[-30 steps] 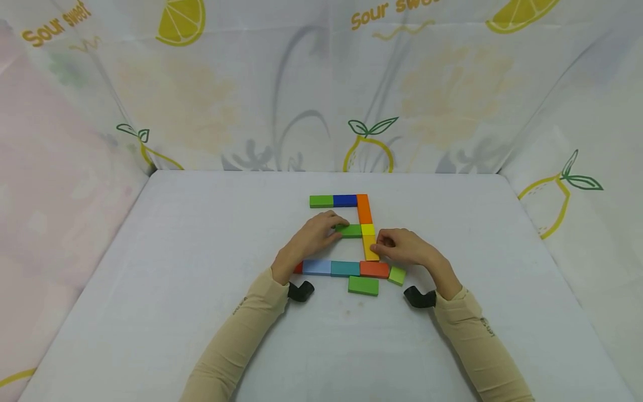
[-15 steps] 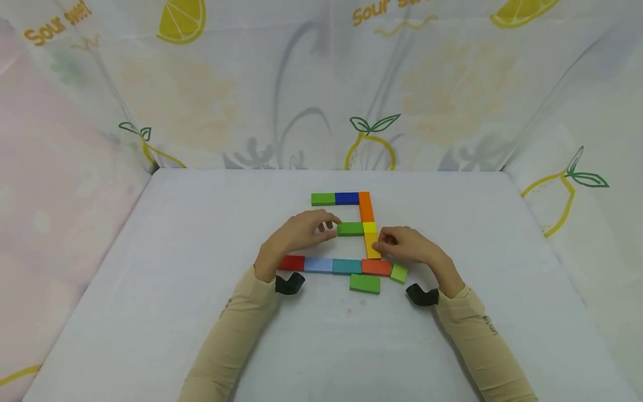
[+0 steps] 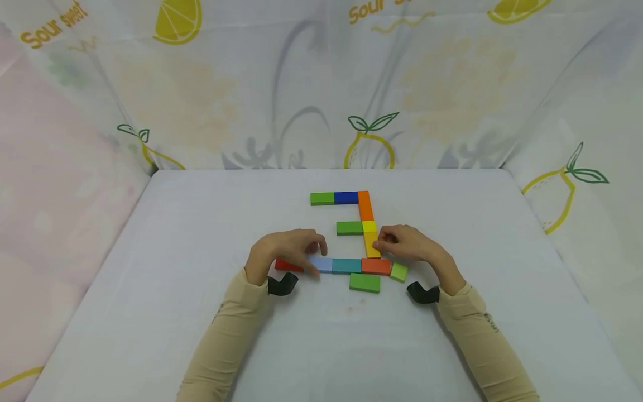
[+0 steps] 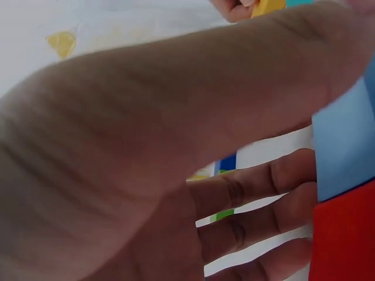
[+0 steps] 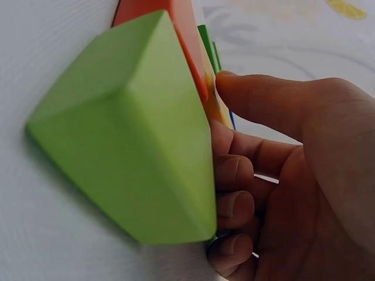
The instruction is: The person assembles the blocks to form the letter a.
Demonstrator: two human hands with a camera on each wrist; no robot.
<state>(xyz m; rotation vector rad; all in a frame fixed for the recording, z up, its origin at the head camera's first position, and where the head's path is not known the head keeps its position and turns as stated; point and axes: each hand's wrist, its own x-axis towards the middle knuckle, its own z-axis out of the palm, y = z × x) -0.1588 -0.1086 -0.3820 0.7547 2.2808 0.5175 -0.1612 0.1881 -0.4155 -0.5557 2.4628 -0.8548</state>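
Flat coloured blocks form an angular figure on the white table. My left hand (image 3: 288, 250) arches over the light blue block (image 3: 324, 264) of the bottom row, thumb on the near side and fingers on the far side; part of it is hidden. In the left wrist view the straight fingertips reach the edge of that light blue block (image 4: 343, 146) and the red block (image 4: 345, 240). My right hand (image 3: 407, 244), fingers curled, holds the amber block (image 3: 370, 244) by its right edge. Above that sits a small yellow block (image 3: 369, 226), with a green block (image 3: 349, 228) to its left.
Teal (image 3: 346, 266) and orange-red (image 3: 375, 266) blocks continue the bottom row, with a small lime block (image 3: 399, 272) tilted at its right end. A loose green block (image 3: 364, 283) lies in front. Green, blue (image 3: 346, 197) and orange (image 3: 365, 205) blocks form the top.
My left hand has let go of the middle green block and come down toward me, over the light blue block. The right hand stays at the amber block.
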